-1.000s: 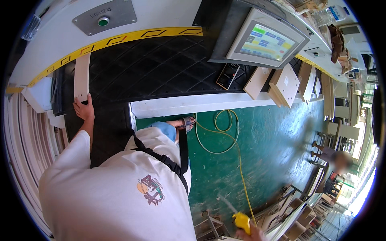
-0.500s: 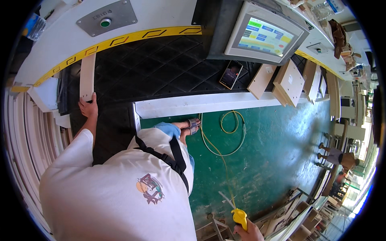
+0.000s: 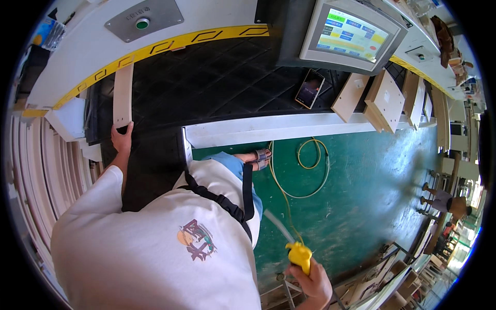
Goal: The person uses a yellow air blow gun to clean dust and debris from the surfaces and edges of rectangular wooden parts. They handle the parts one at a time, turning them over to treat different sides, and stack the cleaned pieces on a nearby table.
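My left hand point(image 3: 122, 138) grips the near end of a pale wooden board point(image 3: 123, 95), close to a few small drilled holes. The board lies on the black padded worktop point(image 3: 206, 85), and its far end reaches the yellow striped edge of the machine. In my right hand point(image 3: 313, 283), low in the view over the floor, is a yellow air blow gun point(image 3: 299, 256). Its long nozzle points up and to the left, blurred a little. A thin yellow hose point(image 3: 285, 201) runs from the gun across the green floor.
A touchscreen panel point(image 3: 354, 35) overhangs the worktop. A phone point(image 3: 310, 89) lies below it, beside several drilled wooden panels point(image 3: 385, 101). Stacked boards point(image 3: 46, 165) stand at the left. A green button point(image 3: 142, 24) sits on the machine. Another person point(image 3: 447, 201) is far right.
My right hand has raised the blow gun slightly, and its nozzle now shows longer, toward my body. The left hand still holds the board. The whole view has shifted a little.
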The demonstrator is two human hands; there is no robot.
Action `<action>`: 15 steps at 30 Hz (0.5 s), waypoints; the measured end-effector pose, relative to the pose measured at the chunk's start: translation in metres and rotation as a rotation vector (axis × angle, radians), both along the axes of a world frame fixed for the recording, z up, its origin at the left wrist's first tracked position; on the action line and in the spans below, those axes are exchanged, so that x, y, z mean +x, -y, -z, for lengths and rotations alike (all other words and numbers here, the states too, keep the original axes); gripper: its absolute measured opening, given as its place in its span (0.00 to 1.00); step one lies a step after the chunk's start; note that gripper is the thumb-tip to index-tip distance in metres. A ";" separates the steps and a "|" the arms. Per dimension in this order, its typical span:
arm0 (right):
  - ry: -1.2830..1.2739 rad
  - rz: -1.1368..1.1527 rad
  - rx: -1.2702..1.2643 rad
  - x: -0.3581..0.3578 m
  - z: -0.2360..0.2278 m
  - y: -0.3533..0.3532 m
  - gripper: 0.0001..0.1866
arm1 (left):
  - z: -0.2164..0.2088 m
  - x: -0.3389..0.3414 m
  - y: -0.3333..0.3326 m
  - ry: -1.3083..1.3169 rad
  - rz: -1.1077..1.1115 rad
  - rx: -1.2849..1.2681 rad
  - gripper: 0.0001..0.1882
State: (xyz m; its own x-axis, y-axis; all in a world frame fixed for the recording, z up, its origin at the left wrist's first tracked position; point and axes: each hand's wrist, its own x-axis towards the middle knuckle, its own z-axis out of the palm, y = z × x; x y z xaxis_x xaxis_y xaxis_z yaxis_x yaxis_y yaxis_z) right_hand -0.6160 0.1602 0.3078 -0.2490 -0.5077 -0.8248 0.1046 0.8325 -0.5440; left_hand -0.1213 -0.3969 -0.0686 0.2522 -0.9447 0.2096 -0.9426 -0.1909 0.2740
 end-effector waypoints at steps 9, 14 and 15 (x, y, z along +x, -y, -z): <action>-0.063 -0.319 -0.250 0.021 0.063 0.089 0.22 | 0.015 0.009 0.004 -0.020 0.066 -0.079 0.57; -0.207 -0.486 -0.288 0.030 0.070 0.121 0.24 | 0.003 0.001 0.002 -0.049 0.005 0.020 0.57; -0.217 -0.506 -0.293 0.029 0.070 0.123 0.24 | 0.000 -0.003 0.000 -0.053 -0.004 0.029 0.57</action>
State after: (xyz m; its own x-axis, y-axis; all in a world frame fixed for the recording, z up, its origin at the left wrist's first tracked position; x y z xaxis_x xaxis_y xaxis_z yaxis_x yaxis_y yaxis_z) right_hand -0.5872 0.0367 0.2374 -0.0645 -0.8043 -0.5906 -0.4022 0.5626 -0.7223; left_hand -0.1239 -0.3966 -0.0683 0.2661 -0.9491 0.1684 -0.9262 -0.2033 0.3174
